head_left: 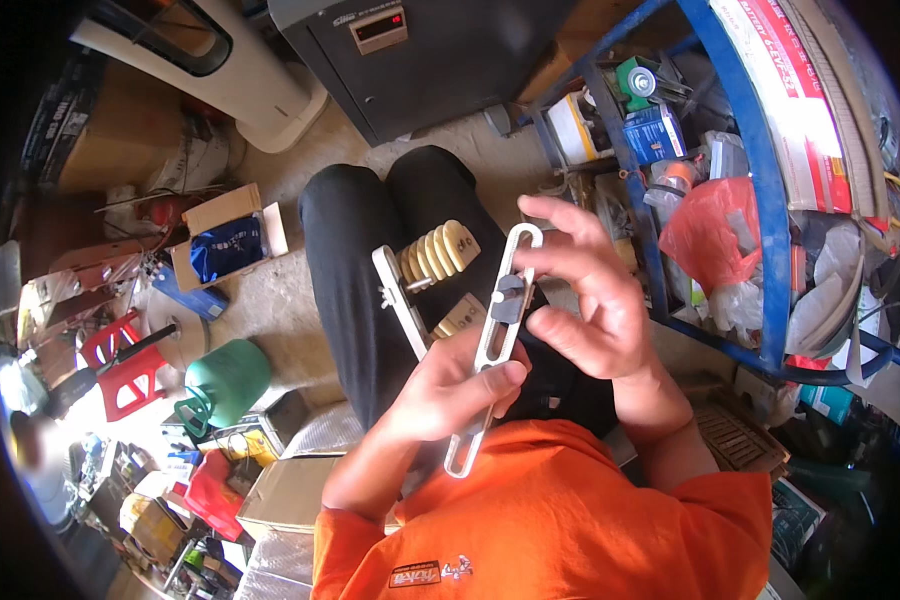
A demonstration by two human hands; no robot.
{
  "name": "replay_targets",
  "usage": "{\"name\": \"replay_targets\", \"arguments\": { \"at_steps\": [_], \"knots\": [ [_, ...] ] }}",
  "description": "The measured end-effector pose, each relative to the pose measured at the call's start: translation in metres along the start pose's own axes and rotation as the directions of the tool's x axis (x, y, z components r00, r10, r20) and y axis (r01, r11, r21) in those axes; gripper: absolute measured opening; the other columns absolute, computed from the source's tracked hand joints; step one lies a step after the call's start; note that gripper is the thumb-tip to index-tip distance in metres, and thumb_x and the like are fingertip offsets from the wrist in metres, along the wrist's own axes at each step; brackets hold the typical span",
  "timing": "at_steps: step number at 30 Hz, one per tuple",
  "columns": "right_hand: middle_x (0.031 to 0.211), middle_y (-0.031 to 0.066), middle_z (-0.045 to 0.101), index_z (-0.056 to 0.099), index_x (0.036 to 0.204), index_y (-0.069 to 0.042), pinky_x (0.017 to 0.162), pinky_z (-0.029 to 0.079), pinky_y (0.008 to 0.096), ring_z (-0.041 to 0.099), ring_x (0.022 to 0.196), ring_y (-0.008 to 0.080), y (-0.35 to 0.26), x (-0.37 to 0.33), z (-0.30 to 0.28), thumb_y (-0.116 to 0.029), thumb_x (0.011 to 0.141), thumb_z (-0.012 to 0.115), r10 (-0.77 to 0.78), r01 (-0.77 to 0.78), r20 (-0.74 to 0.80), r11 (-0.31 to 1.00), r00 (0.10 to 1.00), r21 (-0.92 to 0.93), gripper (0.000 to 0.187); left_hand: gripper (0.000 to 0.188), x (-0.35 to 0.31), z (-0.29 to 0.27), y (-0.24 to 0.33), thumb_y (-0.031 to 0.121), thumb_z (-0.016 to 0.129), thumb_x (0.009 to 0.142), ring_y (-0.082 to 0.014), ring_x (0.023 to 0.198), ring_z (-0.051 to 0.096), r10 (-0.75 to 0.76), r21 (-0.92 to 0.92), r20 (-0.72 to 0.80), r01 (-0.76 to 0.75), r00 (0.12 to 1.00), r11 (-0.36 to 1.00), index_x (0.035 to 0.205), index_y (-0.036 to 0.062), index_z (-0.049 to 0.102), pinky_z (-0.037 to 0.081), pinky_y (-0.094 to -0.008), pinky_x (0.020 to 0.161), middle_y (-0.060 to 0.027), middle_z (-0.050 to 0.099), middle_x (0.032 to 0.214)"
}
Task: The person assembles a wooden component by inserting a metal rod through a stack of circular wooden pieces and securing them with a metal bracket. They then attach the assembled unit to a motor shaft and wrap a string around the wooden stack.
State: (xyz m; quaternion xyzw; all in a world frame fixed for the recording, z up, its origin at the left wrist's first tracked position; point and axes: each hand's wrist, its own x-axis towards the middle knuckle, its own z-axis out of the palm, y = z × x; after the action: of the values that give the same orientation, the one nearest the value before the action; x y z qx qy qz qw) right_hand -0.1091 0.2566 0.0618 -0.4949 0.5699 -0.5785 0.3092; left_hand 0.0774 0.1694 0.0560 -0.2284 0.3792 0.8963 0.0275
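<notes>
My left hand (458,388) grips a long whitish slotted bar (484,350), thumb across its lower half. A dark grey block (509,302) with a small pale pin or screw sits on the bar's slot. Beside the bar's upper end, my right hand (595,290) has its fingers spread and thumb apart; a fingertip overlaps the bar, and I cannot tell whether it touches. Over my dark trousers lies a cream ribbed piece (438,257), next to a second whitish bar (398,290) with a small fastener on its side. Another cream piece (462,314) with holes is partly hidden behind my left hand.
A blue metal rack (770,220) crowded with boxes and a red plastic bag (712,235) stands on the right. Ahead is a dark grey cabinet (420,80). To the left are an open carton (222,212), a green gas cylinder (228,385) and a red stool (120,365).
</notes>
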Motion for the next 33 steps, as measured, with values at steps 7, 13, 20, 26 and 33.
{"name": "replay_targets", "arguments": {
  "at_steps": [7,13,20,26,33],
  "knots": [
    [0.140,0.0306,0.047,0.072,0.100,0.003,0.083,0.053,0.0303,0.069,0.089,0.0206,-0.004,-0.002,0.011,-0.002,0.080,0.074,-0.052,0.050,-0.002,0.961,0.999,-0.273,0.021,0.025,-0.002,0.003,0.000,0.024,0.060,0.098,-0.0060,0.054,0.049,0.004,0.128,-0.078,0.006,0.997,0.992,0.094,-0.0002,0.059,0.035,-0.0210,0.048,-0.0016,0.057,0.065],
    [0.142,0.0352,0.042,0.071,0.104,0.006,0.081,0.055,0.0299,0.069,0.096,0.0239,0.001,-0.003,0.013,-0.001,0.082,0.073,-0.124,0.128,0.032,0.961,0.992,-0.245,0.023,0.022,-0.002,0.005,0.003,0.021,0.060,0.098,-0.0058,0.051,0.048,0.003,0.099,-0.109,0.008,0.994,0.995,0.090,0.0007,0.057,0.034,-0.0212,0.046,-0.0008,0.056,0.065],
    [0.142,0.0334,0.044,0.072,0.104,0.005,0.086,0.055,0.0311,0.067,0.108,0.0269,0.002,-0.003,0.016,0.000,0.080,0.075,-0.123,0.137,0.079,0.968,0.989,-0.210,0.025,0.020,-0.001,0.001,0.003,0.020,0.061,0.098,-0.0029,0.054,0.047,-0.006,0.092,-0.117,0.017,0.993,0.996,0.091,0.0023,0.057,0.036,-0.0219,0.047,0.0037,0.053,0.061],
    [0.128,0.0298,0.059,0.073,0.102,0.003,0.089,0.054,0.0321,0.064,0.115,0.0331,-0.002,0.001,0.019,-0.001,0.079,0.074,-0.055,0.070,0.110,0.988,0.992,-0.139,0.023,0.022,-0.001,-0.001,0.002,0.022,0.061,0.098,-0.0048,0.053,0.047,-0.008,0.019,-0.101,0.010,0.995,1.000,0.097,0.0003,0.056,0.033,-0.0201,0.047,-0.0009,0.056,0.066],
    [0.120,0.0259,0.064,0.071,0.102,0.006,0.082,0.056,0.0308,0.067,0.103,0.0282,0.000,0.004,0.017,-0.001,0.082,0.073,-0.067,0.079,0.074,0.983,0.995,-0.169,0.022,0.019,-0.002,-0.004,0.011,0.016,0.049,0.096,-0.0071,0.062,0.052,0.033,0.028,-0.074,-0.031,0.997,0.999,0.101,-0.0004,0.057,0.040,-0.0224,0.055,-0.0026,0.060,0.071]
  ]
}}
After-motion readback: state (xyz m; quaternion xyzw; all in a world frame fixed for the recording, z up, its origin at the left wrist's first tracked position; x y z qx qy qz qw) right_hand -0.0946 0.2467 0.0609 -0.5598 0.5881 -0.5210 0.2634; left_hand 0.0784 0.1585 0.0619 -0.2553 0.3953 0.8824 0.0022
